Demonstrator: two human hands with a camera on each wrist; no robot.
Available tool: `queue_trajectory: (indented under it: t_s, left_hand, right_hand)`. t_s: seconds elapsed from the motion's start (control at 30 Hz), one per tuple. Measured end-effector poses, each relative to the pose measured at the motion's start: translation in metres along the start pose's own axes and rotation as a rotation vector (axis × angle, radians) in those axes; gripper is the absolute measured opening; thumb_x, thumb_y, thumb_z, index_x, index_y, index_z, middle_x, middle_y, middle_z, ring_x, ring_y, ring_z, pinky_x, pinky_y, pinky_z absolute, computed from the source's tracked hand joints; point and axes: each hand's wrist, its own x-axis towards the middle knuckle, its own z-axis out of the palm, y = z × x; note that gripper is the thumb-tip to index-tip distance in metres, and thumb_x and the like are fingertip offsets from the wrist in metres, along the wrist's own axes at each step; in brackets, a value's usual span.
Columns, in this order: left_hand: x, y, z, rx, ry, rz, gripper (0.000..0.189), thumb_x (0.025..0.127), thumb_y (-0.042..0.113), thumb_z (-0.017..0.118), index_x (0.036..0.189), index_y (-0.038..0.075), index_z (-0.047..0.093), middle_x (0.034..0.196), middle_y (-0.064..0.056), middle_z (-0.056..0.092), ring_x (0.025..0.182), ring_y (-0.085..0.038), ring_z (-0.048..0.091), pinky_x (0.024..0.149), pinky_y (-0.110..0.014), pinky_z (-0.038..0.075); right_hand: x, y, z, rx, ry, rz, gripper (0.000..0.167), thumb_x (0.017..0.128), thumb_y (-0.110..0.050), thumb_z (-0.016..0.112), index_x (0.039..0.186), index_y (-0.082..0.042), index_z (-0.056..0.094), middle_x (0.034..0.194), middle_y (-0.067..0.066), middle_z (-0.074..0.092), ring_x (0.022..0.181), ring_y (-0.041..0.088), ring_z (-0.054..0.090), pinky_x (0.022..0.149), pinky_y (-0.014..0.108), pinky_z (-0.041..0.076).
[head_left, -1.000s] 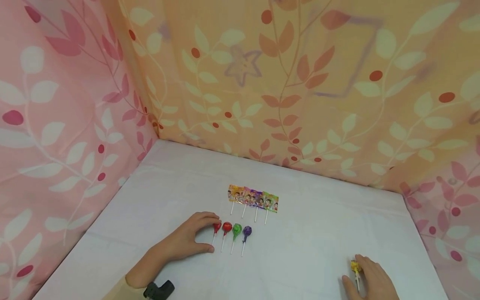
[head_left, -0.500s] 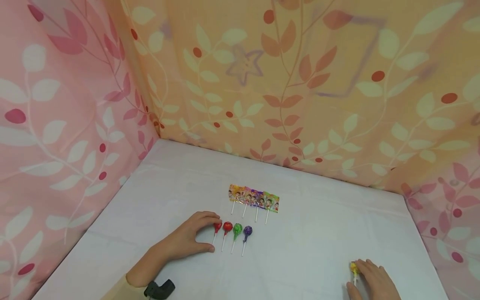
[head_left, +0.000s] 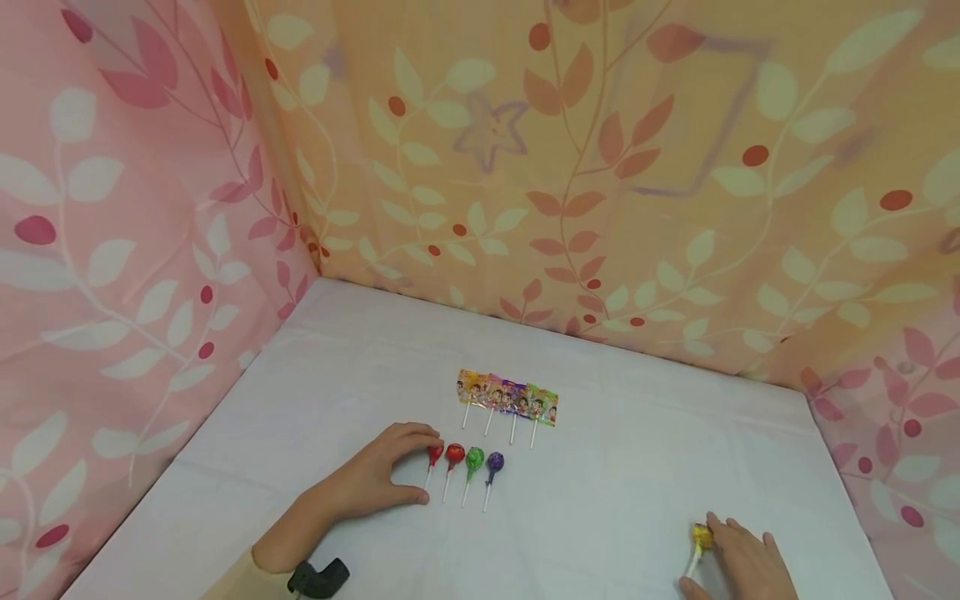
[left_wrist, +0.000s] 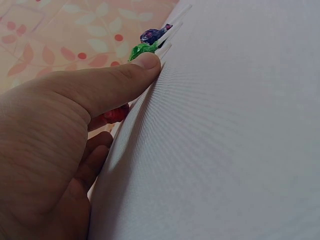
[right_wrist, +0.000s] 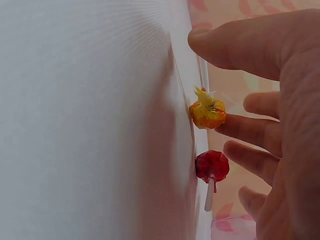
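Note:
My left hand (head_left: 367, 479) rests on the table with thumb and fingers apart. Its fingertips touch the head of a red lollipop (head_left: 435, 454) at the row's left end, and the thumb lies near its stick. To the right are another red lollipop (head_left: 454, 454), a green lollipop (head_left: 475, 459) and a purple lollipop (head_left: 495, 462). Far to the right, my right hand (head_left: 750, 562) has its fingers spread, one fingertip at the head of a yellow lollipop (right_wrist: 208, 114). A dark red lollipop (right_wrist: 212, 165) lies by the other fingers in the right wrist view, hidden from the head view.
Behind the row, several flat lollipops in printed wrappers (head_left: 507, 396) lie overlapping side by side. The white-covered table (head_left: 615, 467) is bounded by an orange leaf-patterned curtain (head_left: 562, 167) at the back and pink cloth (head_left: 135, 250) at the left.
The yellow lollipop has shifted slightly left and turned, its stick end now pointing further left. My right hand's fingers have spread wider. The left hand stays put.

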Motion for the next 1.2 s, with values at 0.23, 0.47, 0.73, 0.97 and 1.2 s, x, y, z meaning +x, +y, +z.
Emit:
queue_trajectory:
  t_s: [0.23, 0.47, 0.73, 0.97, 1.2]
  left_hand:
    - [-0.001, -0.002, 0.001, -0.004, 0.004, 0.007, 0.075, 0.083, 0.037, 0.098, 0.149, 0.031, 0.064, 0.159, 0.011, 0.051, 0.151, -0.022, 0.045, 0.123, -0.054, 0.042]
    - [-0.001, 0.001, 0.002, -0.014, 0.002, 0.005, 0.073, 0.083, 0.037, 0.098, 0.149, 0.031, 0.065, 0.159, 0.012, 0.051, 0.151, -0.022, 0.046, 0.122, -0.055, 0.042]
    - [0.001, 0.001, 0.004, 0.021, 0.02, 0.04, 0.071, 0.084, 0.038, 0.097, 0.147, 0.03, 0.066, 0.157, 0.009, 0.054, 0.148, -0.024, 0.049, 0.12, -0.056, 0.045]
    - [0.001, 0.0, 0.003, 0.032, 0.038, 0.077, 0.072, 0.085, 0.038, 0.096, 0.149, 0.026, 0.065, 0.158, 0.005, 0.054, 0.147, -0.027, 0.05, 0.118, -0.058, 0.045]
    - [0.0, -0.002, 0.002, 0.031, 0.042, 0.072, 0.074, 0.083, 0.038, 0.097, 0.149, 0.026, 0.065, 0.158, 0.005, 0.054, 0.148, -0.026, 0.049, 0.119, -0.057, 0.045]
  right_hand:
    - [0.005, -0.004, -0.001, -0.031, 0.044, -0.087, 0.074, 0.068, -0.05, 0.099, 0.122, -0.006, 0.074, 0.123, 0.018, 0.074, 0.122, 0.048, 0.061, 0.131, 0.065, -0.008]
    - [0.006, -0.006, 0.007, 0.015, 0.208, -0.211, 0.07, 0.064, -0.047, 0.101, 0.12, -0.013, 0.077, 0.118, 0.013, 0.072, 0.113, 0.044, 0.062, 0.123, 0.082, 0.011]
    - [0.003, -0.015, -0.003, -0.062, 0.006, -0.051, 0.078, 0.076, -0.055, 0.096, 0.13, -0.003, 0.073, 0.125, 0.017, 0.073, 0.118, 0.048, 0.065, 0.129, 0.059, -0.017]
    - [0.007, -0.021, -0.007, -0.066, 0.028, -0.038, 0.085, 0.07, -0.051, 0.1, 0.129, 0.002, 0.069, 0.12, 0.017, 0.075, 0.114, 0.044, 0.069, 0.127, 0.026, -0.015]
    - [0.016, -0.031, -0.012, 0.002, 0.113, -0.074, 0.085, 0.063, -0.043, 0.105, 0.126, 0.002, 0.07, 0.118, 0.017, 0.077, 0.104, 0.044, 0.073, 0.108, 0.05, 0.056]
